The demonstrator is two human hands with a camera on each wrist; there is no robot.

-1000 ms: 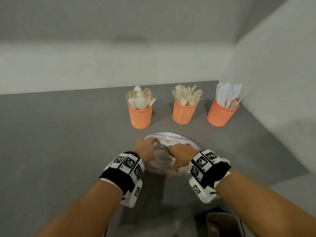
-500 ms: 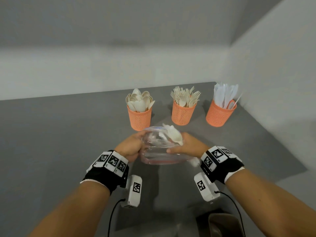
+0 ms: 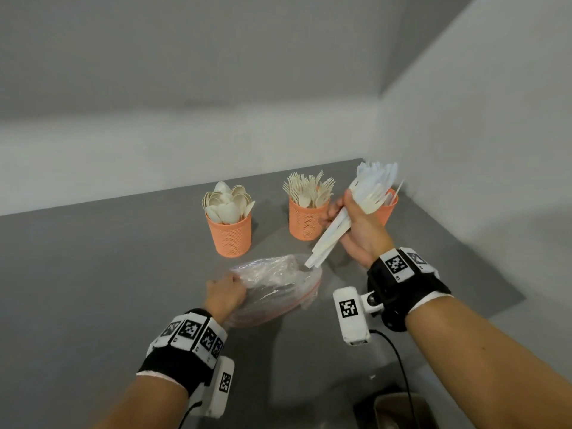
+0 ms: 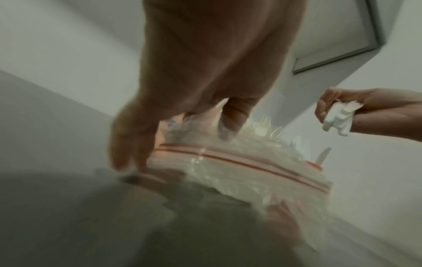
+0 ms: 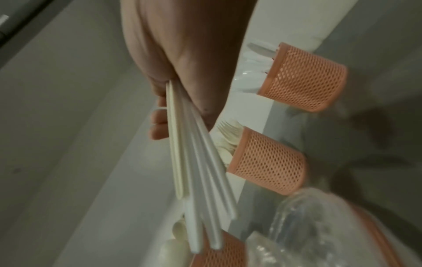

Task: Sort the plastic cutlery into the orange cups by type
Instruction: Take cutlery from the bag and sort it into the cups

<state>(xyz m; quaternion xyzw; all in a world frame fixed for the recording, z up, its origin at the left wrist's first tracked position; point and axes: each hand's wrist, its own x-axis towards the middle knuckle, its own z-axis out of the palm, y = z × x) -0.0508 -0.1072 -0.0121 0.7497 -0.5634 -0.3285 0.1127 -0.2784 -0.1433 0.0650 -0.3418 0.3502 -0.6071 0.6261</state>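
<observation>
Change: since 0.5 s ago the right hand (image 3: 356, 230) has lifted clear of the plastic bag (image 3: 278, 283) with a bundle of cutlery (image 3: 346, 218) and now sits up near the cups; the left hand (image 3: 226, 294) has stayed on the bag.
Right grip: fingers (image 5: 157, 133) and thumb curl round the middle of the bundle, clamping it; the handles fan out below the fist, and fork tines and white blades stick out above it.
Bundle position: tilted, heads up and away from the person, handle tips hanging just above the bag's far edge.
Left grip: fingers curled onto the bag's near-left edge, pinching the film; the wrist view is blurred, so finer detail is unclear.
Bag: lying on the grey table (image 3: 93, 274), between the 2 hands and below the bundle, its red zip strip toward the person.
Cups beyond the right hand: fork cup (image 3: 306, 221) just left of the fist, knife cup (image 3: 388, 209) partly hidden behind it, spoon cup (image 3: 229, 233) further left, beyond the bag; all 3 upright.
</observation>
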